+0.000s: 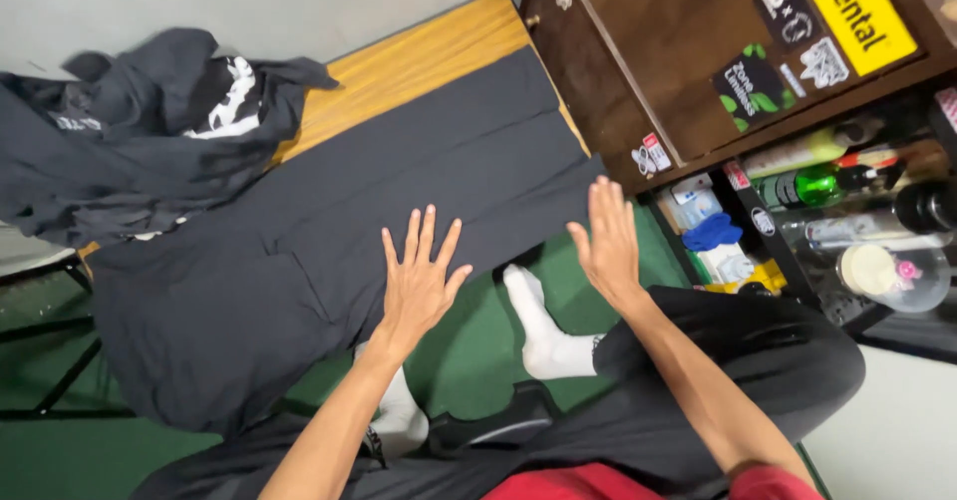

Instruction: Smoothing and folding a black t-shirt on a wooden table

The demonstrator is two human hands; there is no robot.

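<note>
Right now my left hand (pixel 419 281) lies flat, fingers spread, on the dark garment (pixel 329 251) stretched across the wooden table (pixel 419 56), its lower edge hanging over the side. My right hand (pixel 610 244) is open too, fingers together, at the cloth's right edge, holding nothing. To smooth this well I'd judge it best to keep both palms flat and press evenly outward, so no creases bunch. A heap of dark clothes (pixel 140 121) sits at the table's far left.
</note>
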